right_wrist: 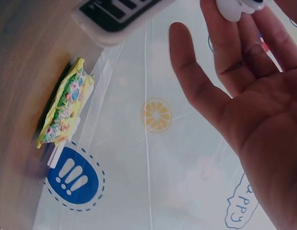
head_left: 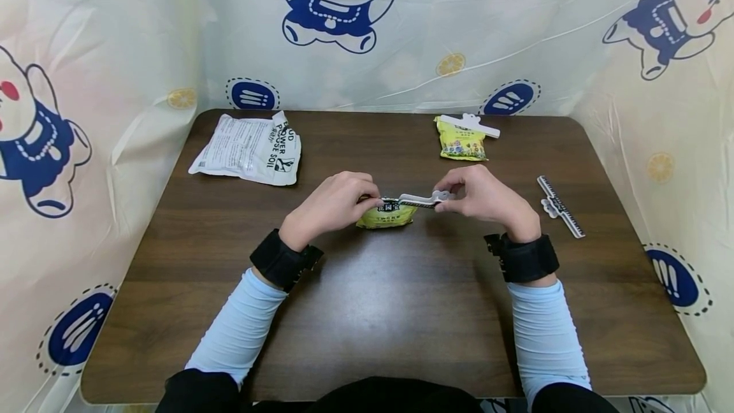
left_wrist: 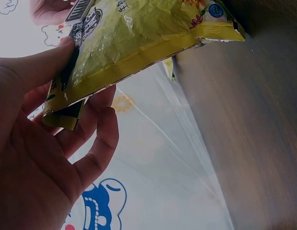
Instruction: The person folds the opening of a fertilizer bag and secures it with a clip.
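Note:
Near the table's middle, my left hand [head_left: 335, 201] pinches the top left corner of a small yellow bag [head_left: 385, 217]. In the left wrist view, the folded top edge of the yellow bag [left_wrist: 138, 43] lies between thumb and fingers. My right hand [head_left: 480, 193] pinches the grip of a white sealing clip [head_left: 421, 200] with a dark toothed inside. The clip's left end is at the bag's top right edge; whether it bites on the bag cannot be told. In the right wrist view the white clip [right_wrist: 112, 31] fills the top, its grip by the fingers.
A white soil bag [head_left: 249, 148] lies at the back left. At the back right lies another yellow bag [head_left: 462, 142] with a white clip [head_left: 471, 123] across its top. A loose toothed clip [head_left: 561, 207] lies at the right. A printed sheet [head_left: 367, 81] hangs behind the table.

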`<action>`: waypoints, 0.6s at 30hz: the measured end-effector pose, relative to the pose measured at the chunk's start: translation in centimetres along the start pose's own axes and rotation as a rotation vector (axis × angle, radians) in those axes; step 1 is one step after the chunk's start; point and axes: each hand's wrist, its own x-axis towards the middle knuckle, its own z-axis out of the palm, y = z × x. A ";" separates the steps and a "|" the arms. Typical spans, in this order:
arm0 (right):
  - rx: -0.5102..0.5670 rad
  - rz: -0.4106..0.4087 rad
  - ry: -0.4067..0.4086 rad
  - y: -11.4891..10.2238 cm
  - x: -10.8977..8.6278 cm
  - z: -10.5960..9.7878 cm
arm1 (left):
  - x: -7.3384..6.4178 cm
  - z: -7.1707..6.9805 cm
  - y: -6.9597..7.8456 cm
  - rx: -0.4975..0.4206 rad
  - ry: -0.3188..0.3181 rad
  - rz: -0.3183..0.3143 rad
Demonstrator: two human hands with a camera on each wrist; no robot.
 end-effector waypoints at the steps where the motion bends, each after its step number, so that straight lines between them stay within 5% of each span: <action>1: 0.000 0.011 -0.008 0.0 0.0 0.0 | 0.0 0.0 0.0 0.000 0.000 -0.001; 10: 0.003 0.065 -0.068 -0.3 -0.4 -0.4 | -0.1 -0.8 -0.3 -0.006 -0.007 -0.022; 18: -0.002 0.047 -0.025 -0.6 -0.4 -0.5 | -0.1 -1.0 -0.5 0.029 0.010 -0.010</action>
